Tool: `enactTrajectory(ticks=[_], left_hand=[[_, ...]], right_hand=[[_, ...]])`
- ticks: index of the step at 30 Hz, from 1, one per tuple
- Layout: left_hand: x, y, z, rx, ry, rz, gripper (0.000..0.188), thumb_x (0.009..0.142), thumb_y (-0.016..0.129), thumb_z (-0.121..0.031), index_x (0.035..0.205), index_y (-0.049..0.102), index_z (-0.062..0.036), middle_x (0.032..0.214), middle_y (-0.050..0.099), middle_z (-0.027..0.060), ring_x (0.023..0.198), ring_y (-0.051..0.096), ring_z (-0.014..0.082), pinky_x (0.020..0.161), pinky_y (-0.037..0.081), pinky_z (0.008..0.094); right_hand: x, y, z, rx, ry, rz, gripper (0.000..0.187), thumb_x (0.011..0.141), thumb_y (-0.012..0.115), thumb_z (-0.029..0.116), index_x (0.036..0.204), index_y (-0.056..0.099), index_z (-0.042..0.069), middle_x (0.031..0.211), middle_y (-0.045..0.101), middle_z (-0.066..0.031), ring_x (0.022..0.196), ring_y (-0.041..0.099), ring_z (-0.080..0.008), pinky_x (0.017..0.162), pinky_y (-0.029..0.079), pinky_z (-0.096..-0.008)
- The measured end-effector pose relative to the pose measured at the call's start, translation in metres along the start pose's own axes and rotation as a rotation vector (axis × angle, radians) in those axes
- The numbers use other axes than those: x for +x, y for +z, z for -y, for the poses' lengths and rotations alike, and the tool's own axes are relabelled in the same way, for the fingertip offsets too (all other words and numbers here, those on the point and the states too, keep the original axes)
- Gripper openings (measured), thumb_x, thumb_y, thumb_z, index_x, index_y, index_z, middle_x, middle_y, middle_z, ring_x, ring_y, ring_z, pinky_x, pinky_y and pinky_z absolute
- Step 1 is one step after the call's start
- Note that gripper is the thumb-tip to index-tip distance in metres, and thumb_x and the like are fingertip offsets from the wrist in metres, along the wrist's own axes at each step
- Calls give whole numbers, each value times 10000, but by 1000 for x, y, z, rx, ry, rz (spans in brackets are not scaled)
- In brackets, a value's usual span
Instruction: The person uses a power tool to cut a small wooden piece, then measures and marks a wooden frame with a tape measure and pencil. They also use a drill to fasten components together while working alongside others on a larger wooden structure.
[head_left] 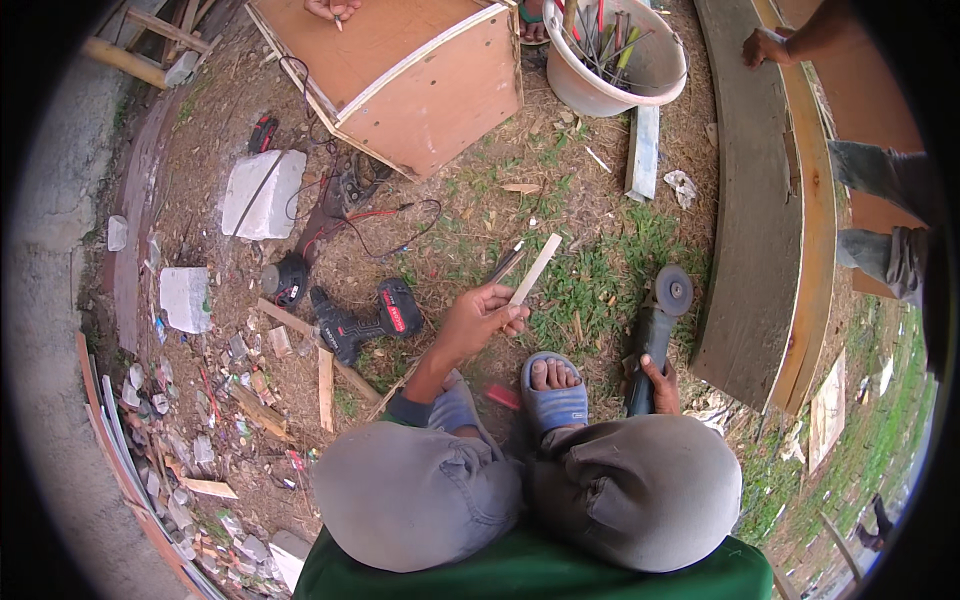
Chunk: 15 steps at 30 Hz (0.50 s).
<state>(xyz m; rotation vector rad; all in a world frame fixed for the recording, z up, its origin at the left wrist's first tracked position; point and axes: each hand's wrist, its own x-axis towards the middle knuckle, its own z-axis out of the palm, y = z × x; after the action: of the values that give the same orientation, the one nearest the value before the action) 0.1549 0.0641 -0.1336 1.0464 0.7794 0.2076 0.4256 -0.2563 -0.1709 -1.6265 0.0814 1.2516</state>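
My left hand (pixel 478 318) is raised in front of my knees and grips a thin pale wooden strip (pixel 535 268) together with a dark pencil-like tool (pixel 505 265). My right hand (pixel 660 385) holds the body of a dark angle grinder (pixel 655 325), whose disc (pixel 673 290) points away from me over the grass. My foot in a blue sandal (pixel 552 392) rests on the ground between both hands. I squat, with grey-trousered knees filling the lower part of the view.
A black and red cordless drill (pixel 365 320) lies left of my left hand. A plywood box (pixel 400 75), a white bucket of tools (pixel 615 55), a long curved board (pixel 765 200), white blocks (pixel 262 195), cables, wood scraps. Other persons' hands (pixel 765 45) at the top.
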Motion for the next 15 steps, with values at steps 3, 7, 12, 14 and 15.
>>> enactTrajectory(ticks=[3, 7, 12, 14, 15], left_hand=[[-36, -23, -11, 43, -29, -52, 332, 1077, 702, -111, 1343, 665, 83, 1133, 802, 149, 907, 757, 153, 821, 630, 306], [-85, -56, -37, 91, 27, -159, 328, 1073, 714, -131, 1346, 686, 49, 1117, 806, 134, 957, 751, 158, 871, 608, 317], [-135, -97, -82, 75, 142, -281, 322, 1049, 746, -125, 1316, 694, 48, 1125, 808, 134, 953, 739, 148, 882, 581, 302], [-148, -113, -99, 53, 167, -344, 303, 1037, 762, -120, 1283, 698, 44, 1121, 810, 138, 934, 726, 136, 863, 573, 293], [-152, -120, -106, 57, 189, -379, 286, 1034, 759, -120, 1266, 703, 38, 1096, 807, 135, 919, 725, 142, 858, 573, 300]], right_hand=[[-7, 7, 5, -492, -122, -181, 745, 878, 888, 529, 1297, 603, -17, 1061, 756, -227, 908, 771, -346, 807, 614, -452], [-18, 17, 13, -861, -8, -326, 804, 873, 885, 434, 1429, 514, -13, 1246, 691, -296, 1079, 743, -444, 914, 581, -522], [-17, 17, 5, -932, -125, -388, 815, 876, 876, 409, 1454, 485, -11, 1294, 659, -297, 1112, 728, -452, 933, 570, -534], [-11, 10, -8, -941, -158, -406, 819, 877, 873, 398, 1464, 474, -10, 1312, 647, -297, 1125, 722, -455, 941, 566, -539], [-7, 6, -15, -943, -174, -416, 822, 877, 871, 393, 1469, 468, -10, 1322, 640, -297, 1132, 719, -457, 945, 564, -541]])
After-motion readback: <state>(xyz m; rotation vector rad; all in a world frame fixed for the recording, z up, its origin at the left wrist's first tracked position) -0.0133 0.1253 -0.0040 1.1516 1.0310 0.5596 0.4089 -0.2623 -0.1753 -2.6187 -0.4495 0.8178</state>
